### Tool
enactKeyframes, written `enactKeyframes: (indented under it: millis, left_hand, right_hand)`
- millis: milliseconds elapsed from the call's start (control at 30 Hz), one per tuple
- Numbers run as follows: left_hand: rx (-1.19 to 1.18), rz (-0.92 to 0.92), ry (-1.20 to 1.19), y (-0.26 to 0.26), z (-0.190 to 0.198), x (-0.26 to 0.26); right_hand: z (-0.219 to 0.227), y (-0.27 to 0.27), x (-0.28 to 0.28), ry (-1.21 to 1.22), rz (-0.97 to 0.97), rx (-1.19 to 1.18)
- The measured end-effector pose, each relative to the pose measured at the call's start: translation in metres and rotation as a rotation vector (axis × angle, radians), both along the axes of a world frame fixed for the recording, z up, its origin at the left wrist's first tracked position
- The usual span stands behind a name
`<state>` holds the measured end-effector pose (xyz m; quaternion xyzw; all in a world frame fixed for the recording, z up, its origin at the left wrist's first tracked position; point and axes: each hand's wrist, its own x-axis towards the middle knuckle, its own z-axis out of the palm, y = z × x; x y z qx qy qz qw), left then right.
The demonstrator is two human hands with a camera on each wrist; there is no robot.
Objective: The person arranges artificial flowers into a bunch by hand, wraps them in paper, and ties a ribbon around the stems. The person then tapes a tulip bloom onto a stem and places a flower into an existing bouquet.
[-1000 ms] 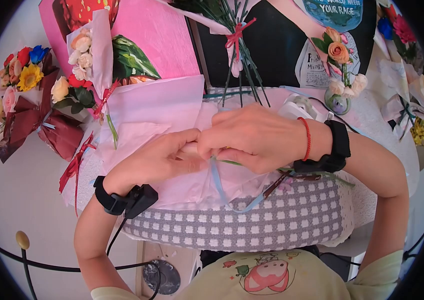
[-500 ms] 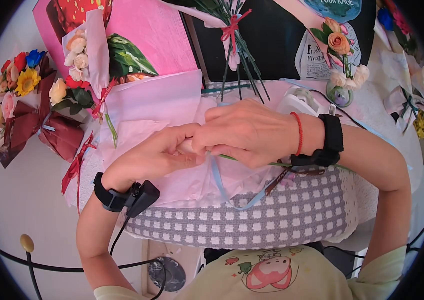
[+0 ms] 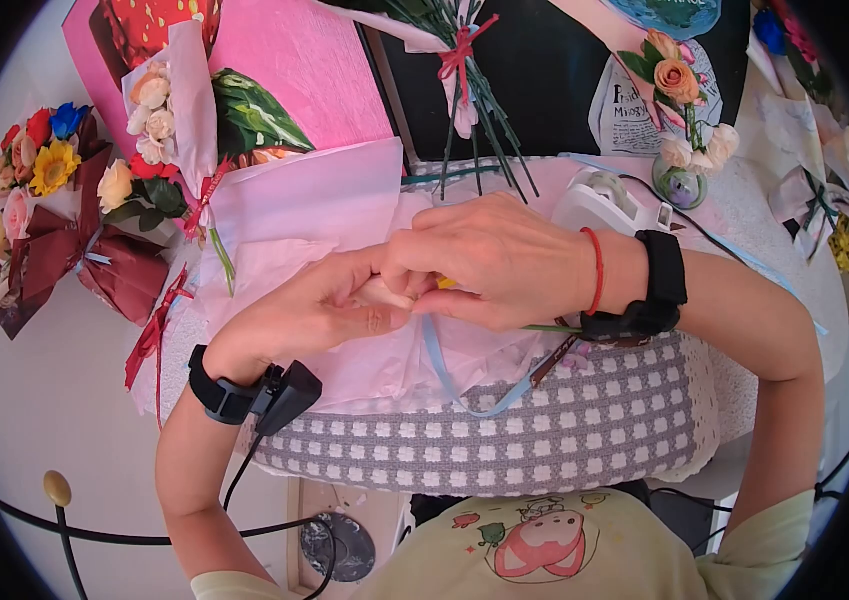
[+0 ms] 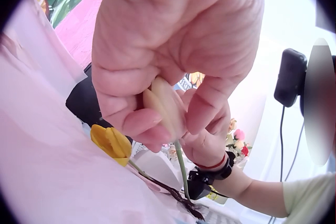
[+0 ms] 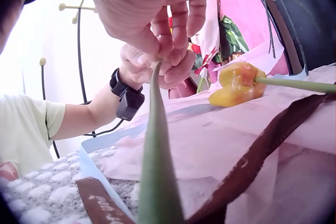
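In the left wrist view the left hand (image 4: 178, 29) pinches a pale, cream-coloured tulip bloom (image 4: 164, 109) between thumb and fingers. A green stem (image 4: 182, 169) runs down from the bloom. The right hand (image 5: 152, 3) grips the top of that stem (image 5: 156, 145) just under the bloom, its fingertips close against the left hand's. Seen from the head, the left hand (image 3: 320, 305) and right hand (image 3: 500, 262) meet over pink paper, mostly hiding the bloom. A yellow tulip (image 5: 239, 84) lies on the paper beside them.
Pink wrapping paper (image 3: 310, 200) covers the table's middle, with a blue ribbon (image 3: 442, 375) and a brown ribbon (image 5: 252, 166) on it. A white tape dispenser (image 3: 600, 205) and a small vase (image 3: 680, 183) stand behind the right hand. Wrapped bouquets (image 3: 115, 262) lie at the left.
Both hands stay together at the bloom, with small finger shifts. A bit of yellow now shows beside the right fingers. The head view has tilted slightly.
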<state>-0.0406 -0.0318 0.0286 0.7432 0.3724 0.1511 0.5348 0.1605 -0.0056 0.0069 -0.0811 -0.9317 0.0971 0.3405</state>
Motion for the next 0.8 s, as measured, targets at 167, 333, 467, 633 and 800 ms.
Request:
enactKeyframes:
  millis: [167, 333, 467, 633, 800]
  left_hand:
    - [-0.026, 0.026, -0.031, -0.003, 0.003, 0.003]
    - [-0.007, 0.072, -0.05, -0.008, 0.005, 0.008]
    - [0.057, -0.016, -0.052, 0.002, -0.011, 0.003]
    - [0.285, 0.023, 0.046, 0.001, -0.012, 0.004]
    - [0.369, 0.14, 0.133, -0.001, -0.012, 0.008]
  right_hand:
    - [-0.002, -0.001, -0.002, 0.051, -0.031, 0.042]
    - [0.0, -0.005, -0.001, -0.054, -0.153, 0.054]
    - [0.0, -0.008, -0.002, -0.056, -0.217, 0.18]
    - [0.001, -0.015, -0.004, -0.095, -0.298, 0.257]
    - [0.003, -0.025, -0.005, -0.08, -0.427, 0.19]
